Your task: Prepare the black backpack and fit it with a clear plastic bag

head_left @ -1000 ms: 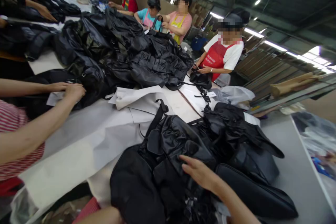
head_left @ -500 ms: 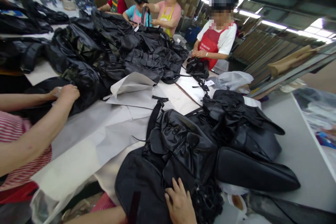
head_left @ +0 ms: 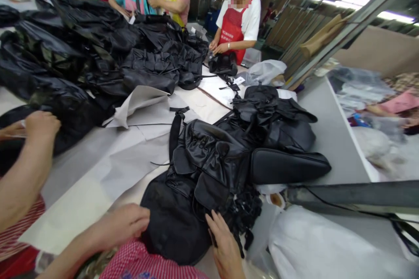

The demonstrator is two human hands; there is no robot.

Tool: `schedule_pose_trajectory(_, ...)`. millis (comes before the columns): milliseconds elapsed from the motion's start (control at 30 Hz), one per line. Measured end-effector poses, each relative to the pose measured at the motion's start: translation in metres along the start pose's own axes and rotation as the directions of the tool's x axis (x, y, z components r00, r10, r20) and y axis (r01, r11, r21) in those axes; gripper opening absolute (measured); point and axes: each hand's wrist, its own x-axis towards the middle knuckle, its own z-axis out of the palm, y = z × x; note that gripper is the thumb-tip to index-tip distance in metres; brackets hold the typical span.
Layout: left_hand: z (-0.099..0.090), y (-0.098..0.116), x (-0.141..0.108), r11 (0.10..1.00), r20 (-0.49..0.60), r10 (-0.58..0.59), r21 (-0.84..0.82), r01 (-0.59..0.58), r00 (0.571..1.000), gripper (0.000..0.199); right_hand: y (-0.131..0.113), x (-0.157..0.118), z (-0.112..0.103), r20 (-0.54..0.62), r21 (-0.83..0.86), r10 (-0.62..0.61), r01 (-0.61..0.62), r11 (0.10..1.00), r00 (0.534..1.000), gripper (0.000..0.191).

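Note:
A black leather-look backpack [head_left: 212, 148] lies in front of me, its wide rounded flap [head_left: 176, 222] spread toward my body. My left hand [head_left: 126, 225] is closed at the flap's left edge, fingers curled; what it may grip is hidden. On the other side, my right hand [head_left: 225, 244] rests at the flap's right edge with fingers stretched out. A dark sliver shows beside its thumb, too small to name. Just beyond that hand sits a bunch of small black straps or fittings [head_left: 244, 213].
More black bags [head_left: 275, 117] lie behind the backpack, and a large pile [head_left: 131, 52] covers the table's far left. A co-worker's fist [head_left: 42, 124] is at the left. Grey sheets [head_left: 140, 148] cover the middle. A white sack [head_left: 321, 244] is at lower right; several people stand beyond.
The view has turned right and down, so things sit further left. My left hand has come out from beneath the flap to its left edge. My right hand has slid off the flap toward its right edge.

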Motion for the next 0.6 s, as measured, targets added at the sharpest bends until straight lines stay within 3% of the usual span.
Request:
schedule_pose_trajectory(67,-0.001,0.01,0.021,0.99,-0.126,0.132,-0.039,-0.138,0.983,0.038,-0.001,-0.006,0.001,0.026,0.021,0.018,-0.018,1.0,1.0,0.089)
schedule_pose_trajectory(133,0.013,0.01,0.053,0.96,-0.277,0.282,0.077,-0.271,0.919,0.032,-0.003,-0.009,0.005,0.017,0.027,0.043,-0.043,0.999,0.999,0.093)
schedule_pose_trajectory(200,0.038,-0.001,0.087,0.896,-0.27,0.431,0.24,-0.373,0.861,0.033,-0.005,-0.011,0.01,-0.008,0.024,0.065,-0.065,0.998,0.998,0.088)
schedule_pose_trajectory(300,0.076,-0.027,0.121,0.834,-0.225,0.501,0.382,-0.398,0.836,0.048,-0.004,-0.014,0.018,-0.018,0.022,0.083,-0.083,0.996,0.996,0.076)
schedule_pose_trajectory(400,0.1,-0.049,0.131,0.808,-0.261,0.537,0.433,-0.4,0.802,0.057,0.003,-0.018,0.032,-0.077,0.017,0.088,-0.087,0.996,0.993,0.066)
schedule_pose_trajectory(600,0.119,-0.067,0.133,0.779,-0.328,0.592,0.467,-0.419,0.736,0.058,0.029,-0.028,0.09,-0.288,0.008,0.041,-0.04,0.999,0.957,0.052)
